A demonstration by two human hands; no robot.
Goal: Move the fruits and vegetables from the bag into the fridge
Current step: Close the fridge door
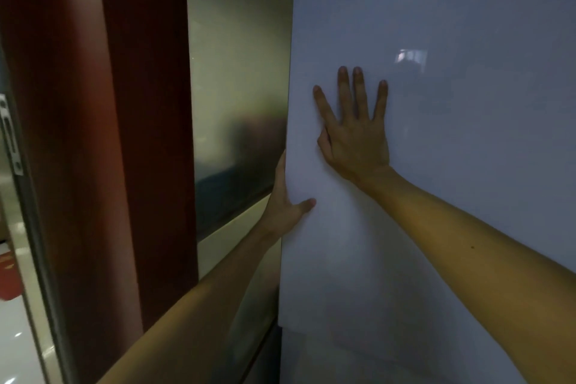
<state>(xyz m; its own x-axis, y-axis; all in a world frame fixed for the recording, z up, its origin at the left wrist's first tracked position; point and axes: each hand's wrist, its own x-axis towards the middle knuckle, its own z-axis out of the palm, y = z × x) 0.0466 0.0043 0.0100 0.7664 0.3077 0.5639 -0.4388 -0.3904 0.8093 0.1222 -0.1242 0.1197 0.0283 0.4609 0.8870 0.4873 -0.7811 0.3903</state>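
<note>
- The right hand [355,134] is laid flat on the fridge door [467,103] near the middle of the view, with fingers straight and spread.
- The left hand [285,203], at 7 o'clock from the right, is hooked round the door's left edge. The thumb is pressed on the front and the fingers are hidden behind the edge.
- Nothing else is held by either hand.
- The view from 12 through 3 to 6 o'clock is filled by the door, and a seam to a lower panel [374,358] is seen at 6 o'clock.
- Whether the door is shut or just ajar cannot be told.
- A red-brown post [146,103] is seen at 9 o'clock, with frosted glass [237,87] between it and the door.
- The bag, fruits and vegetables are not in view, and the inside of the fridge is hidden.
- Progress cannot be judged. The grip suits either opening the door to begin or closing it at the end, and nothing moved is shown.
</note>
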